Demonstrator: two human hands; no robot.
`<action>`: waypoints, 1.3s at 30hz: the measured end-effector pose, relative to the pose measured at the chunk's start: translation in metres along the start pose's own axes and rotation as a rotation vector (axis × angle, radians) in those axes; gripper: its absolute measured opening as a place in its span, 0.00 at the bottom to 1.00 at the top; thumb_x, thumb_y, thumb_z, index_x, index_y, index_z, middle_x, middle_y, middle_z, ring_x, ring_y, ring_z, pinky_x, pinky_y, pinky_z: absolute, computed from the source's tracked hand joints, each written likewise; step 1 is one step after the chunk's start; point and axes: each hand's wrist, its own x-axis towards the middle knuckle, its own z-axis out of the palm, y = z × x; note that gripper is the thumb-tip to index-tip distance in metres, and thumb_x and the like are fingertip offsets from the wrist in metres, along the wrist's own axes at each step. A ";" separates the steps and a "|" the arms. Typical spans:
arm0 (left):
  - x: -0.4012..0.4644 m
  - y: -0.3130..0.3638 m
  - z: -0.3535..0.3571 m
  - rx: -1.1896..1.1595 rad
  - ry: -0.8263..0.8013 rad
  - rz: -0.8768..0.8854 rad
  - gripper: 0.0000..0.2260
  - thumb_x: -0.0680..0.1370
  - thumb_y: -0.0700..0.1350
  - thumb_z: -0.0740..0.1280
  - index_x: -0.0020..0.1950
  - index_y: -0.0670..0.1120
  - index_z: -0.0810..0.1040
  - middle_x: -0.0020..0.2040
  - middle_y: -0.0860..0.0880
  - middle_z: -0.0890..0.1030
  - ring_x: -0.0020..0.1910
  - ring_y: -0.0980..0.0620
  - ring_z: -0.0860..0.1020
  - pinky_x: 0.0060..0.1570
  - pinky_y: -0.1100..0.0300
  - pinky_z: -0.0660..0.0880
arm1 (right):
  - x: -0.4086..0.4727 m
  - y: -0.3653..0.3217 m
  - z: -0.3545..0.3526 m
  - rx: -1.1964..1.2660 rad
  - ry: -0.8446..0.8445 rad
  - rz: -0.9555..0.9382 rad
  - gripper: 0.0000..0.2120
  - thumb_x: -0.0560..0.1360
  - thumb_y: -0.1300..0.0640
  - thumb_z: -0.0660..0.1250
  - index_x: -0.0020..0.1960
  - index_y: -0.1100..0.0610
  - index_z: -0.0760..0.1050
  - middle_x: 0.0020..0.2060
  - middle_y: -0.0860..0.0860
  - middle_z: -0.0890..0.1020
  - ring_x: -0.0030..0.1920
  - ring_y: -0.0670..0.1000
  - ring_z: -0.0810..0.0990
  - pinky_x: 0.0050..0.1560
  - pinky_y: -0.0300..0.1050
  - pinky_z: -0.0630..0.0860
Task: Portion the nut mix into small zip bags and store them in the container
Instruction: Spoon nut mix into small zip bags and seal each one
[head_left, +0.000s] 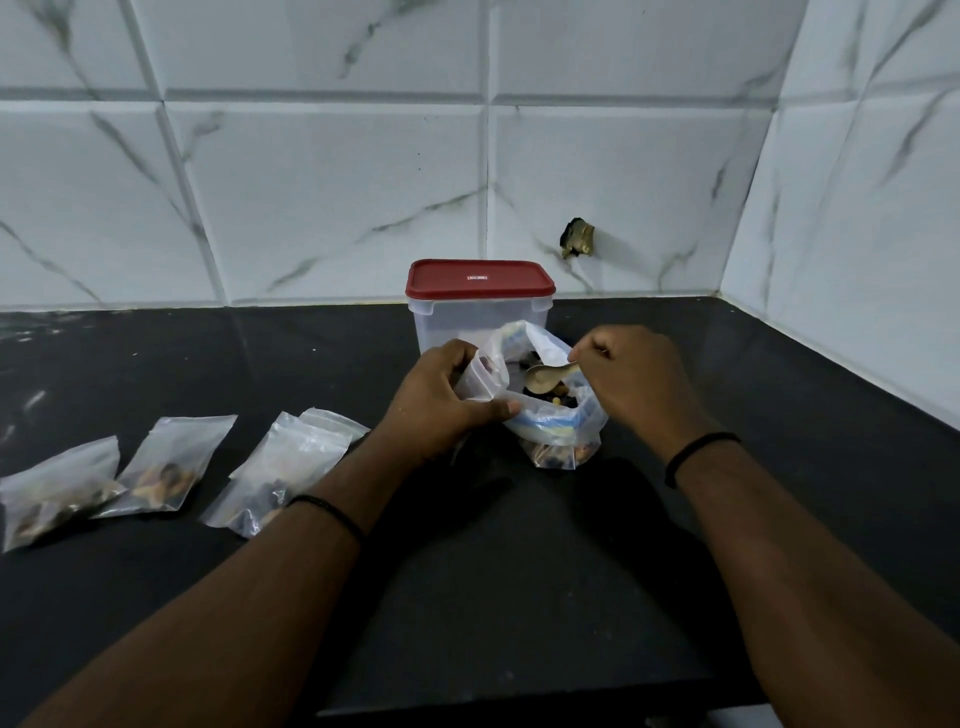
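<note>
- While the left hand (441, 400) pinches a small zip bag (480, 375) mouth-up, the right hand's (636, 382) grip holds a spoon (550, 373), bowl pointing left into the nut-mix bag (550, 415).
- Behind both: lidded container (480, 306); filled bags (156, 473) lie left on the surface (519, 545).

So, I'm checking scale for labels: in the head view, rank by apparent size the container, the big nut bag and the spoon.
1. container
2. big nut bag, looks nearly as large, though it's nearer the camera, so unsure
3. spoon, partly hidden
</note>
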 end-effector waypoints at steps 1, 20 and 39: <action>0.000 0.000 0.000 -0.003 0.000 -0.001 0.26 0.66 0.54 0.80 0.60 0.53 0.76 0.59 0.52 0.80 0.59 0.52 0.79 0.59 0.49 0.79 | 0.001 -0.001 -0.001 0.045 -0.010 0.027 0.12 0.77 0.58 0.62 0.44 0.57 0.84 0.41 0.49 0.85 0.40 0.48 0.82 0.41 0.44 0.78; -0.001 0.000 -0.001 -0.007 0.030 0.030 0.23 0.66 0.51 0.81 0.56 0.52 0.77 0.56 0.52 0.81 0.55 0.52 0.80 0.56 0.53 0.80 | 0.000 -0.005 -0.011 0.497 -0.087 0.581 0.14 0.69 0.65 0.59 0.40 0.63 0.84 0.18 0.45 0.74 0.14 0.42 0.64 0.22 0.37 0.60; 0.001 -0.002 0.000 -0.050 0.129 0.003 0.24 0.63 0.56 0.79 0.55 0.52 0.78 0.52 0.51 0.83 0.52 0.50 0.81 0.54 0.47 0.80 | -0.019 -0.036 -0.018 0.588 -0.031 0.044 0.14 0.77 0.65 0.60 0.47 0.58 0.84 0.28 0.48 0.80 0.23 0.41 0.69 0.27 0.35 0.66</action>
